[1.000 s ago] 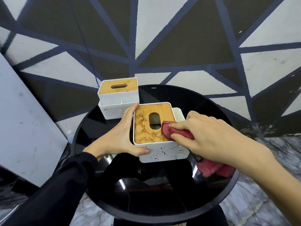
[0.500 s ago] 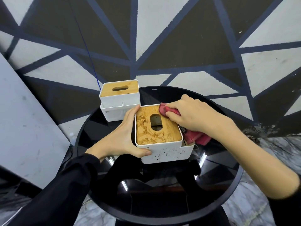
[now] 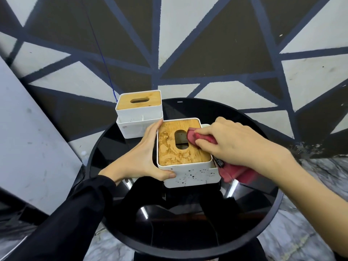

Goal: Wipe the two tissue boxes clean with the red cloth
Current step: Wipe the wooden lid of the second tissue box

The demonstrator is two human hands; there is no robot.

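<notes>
Two white tissue boxes with wooden lids stand on a round black glass table [image 3: 254,219]. The near tissue box [image 3: 190,176] has wet streaks on its lid and dark specks on its front wall. My left hand [image 3: 139,159] grips its left side, thumb on the front corner. My right hand [image 3: 231,144] presses the red cloth [image 3: 192,136] onto the lid just right of the oval slot; the cloth's loose end [image 3: 239,174] hangs down beside the box. The far tissue box [image 3: 138,110] stands untouched at the table's back left.
A wall painted with dark and pale triangles rises right behind the table. A grey slanted panel [image 3: 28,140] stands to the left. A thin blue cord [image 3: 105,66] hangs down behind the far box. Marble-patterned floor shows around the table.
My right hand with the cloth swept from the lid's near right edge to its far right corner, then back to the middle beside the slot. The left hand has kept its grip.
</notes>
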